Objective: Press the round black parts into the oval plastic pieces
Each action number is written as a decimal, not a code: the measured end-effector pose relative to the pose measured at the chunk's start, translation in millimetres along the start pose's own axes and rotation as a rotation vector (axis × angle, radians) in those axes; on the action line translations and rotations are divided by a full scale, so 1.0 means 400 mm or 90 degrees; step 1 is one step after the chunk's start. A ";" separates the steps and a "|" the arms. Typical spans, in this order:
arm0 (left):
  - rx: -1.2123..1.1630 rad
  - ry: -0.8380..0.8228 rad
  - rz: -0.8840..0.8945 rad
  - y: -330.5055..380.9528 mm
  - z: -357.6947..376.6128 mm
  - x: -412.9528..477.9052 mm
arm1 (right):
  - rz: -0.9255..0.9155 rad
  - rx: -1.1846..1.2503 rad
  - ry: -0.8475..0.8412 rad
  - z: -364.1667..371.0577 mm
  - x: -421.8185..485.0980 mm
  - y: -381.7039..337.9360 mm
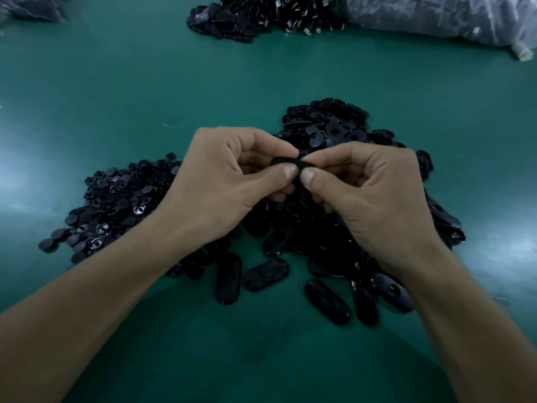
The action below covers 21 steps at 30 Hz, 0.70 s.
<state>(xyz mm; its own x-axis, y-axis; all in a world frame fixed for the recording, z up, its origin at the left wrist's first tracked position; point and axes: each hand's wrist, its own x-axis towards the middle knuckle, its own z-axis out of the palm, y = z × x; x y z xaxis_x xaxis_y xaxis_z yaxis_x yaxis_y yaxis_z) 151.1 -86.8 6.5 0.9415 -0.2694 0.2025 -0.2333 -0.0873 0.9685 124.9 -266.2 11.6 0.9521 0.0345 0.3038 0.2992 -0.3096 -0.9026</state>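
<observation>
- Far left, at the back edge of the green worktop [116, 82], I see a dark bag [29, 7], mostly cut off by the frame.
- Left of centre lies a heap of round black parts [116, 205], spread flat on the worktop and partly hidden by the left forearm.
- My left hand [229, 175] is raised over the heaps, its grip narrow: thumb and curled forefinger pinch the left end of a black piece [287, 162].
- That black piece sits between both hands, above the worktop; I cannot tell whether a round part is seated in it.
- At the back, near centre, is another pile of dark parts [261, 16] with bright metal bits.
- The oval plastic pieces [325, 132] are heaped behind and under the hands, with several lying loose at the near side.
- My right hand [377, 193] mirrors the left, its grip narrow too, thumb tip beside the left thumb tip, pinching the same piece's right end.
- Far right, at the back, lies a clear plastic bag [436, 16] of dark contents.
</observation>
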 end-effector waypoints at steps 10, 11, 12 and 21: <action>0.085 0.044 0.032 -0.012 -0.005 0.006 | 0.004 -0.025 0.022 0.003 0.003 0.005; 0.093 0.050 0.034 -0.013 -0.008 0.009 | 0.002 -0.033 0.031 0.002 0.003 0.006; 0.098 0.058 0.033 -0.014 -0.011 0.013 | 0.001 -0.049 0.041 0.002 0.003 0.007; 0.108 0.255 0.051 0.012 -0.136 0.162 | -0.054 -0.416 0.194 -0.016 0.005 0.031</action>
<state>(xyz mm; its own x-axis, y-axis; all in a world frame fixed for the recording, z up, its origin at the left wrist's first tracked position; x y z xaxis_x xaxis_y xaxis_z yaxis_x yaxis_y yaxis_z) 224.2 -52.4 32.3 0.9309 0.1086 0.3488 -0.3146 -0.2470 0.9165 130.3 -276.0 3.0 0.8391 -0.1527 0.5221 0.1820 -0.8256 -0.5341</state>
